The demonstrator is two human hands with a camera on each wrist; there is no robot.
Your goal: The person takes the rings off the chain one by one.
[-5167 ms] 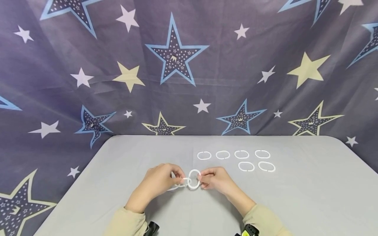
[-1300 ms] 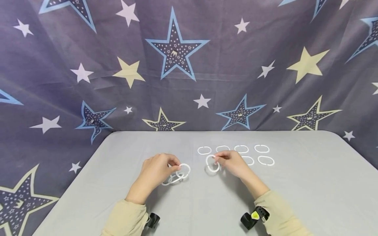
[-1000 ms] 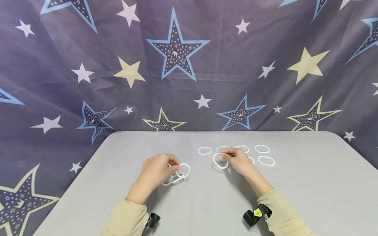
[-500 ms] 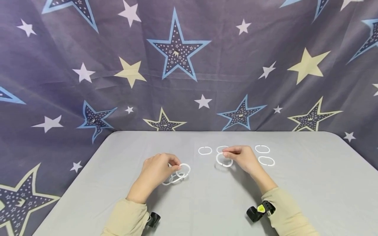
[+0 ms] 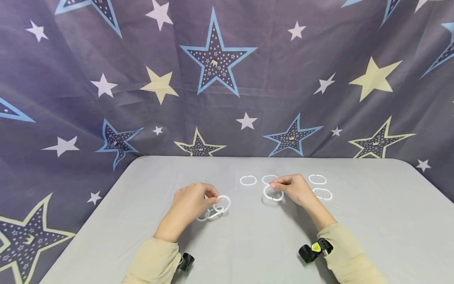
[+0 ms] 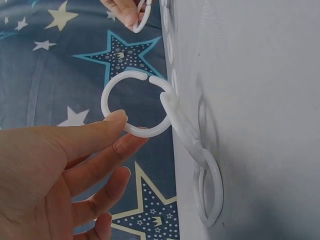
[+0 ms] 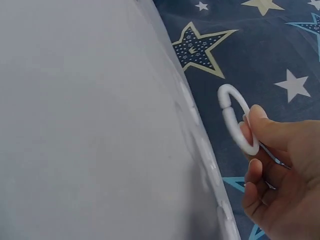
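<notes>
My left hand pinches the end link of a short chain of white plastic split rings, held up over the table's left half. In the left wrist view this end ring sits between thumb and index finger, its small gap at the top. A second link hangs from it, with a lower link hooked on below. To the right, my right hand pinches a single white split ring by its edge, apart from the chain. Its narrow gap shows in the right wrist view.
Loose white rings lie at the back of the grey-covered table: one at the far left, another partly behind the held ring, and two further right, including a front one. A starry curtain hangs behind.
Earlier the right hand's ring was threaded with the chain near the left hand; now the right hand holds a ring apart, farther right and back. The left hand has barely moved lately.
</notes>
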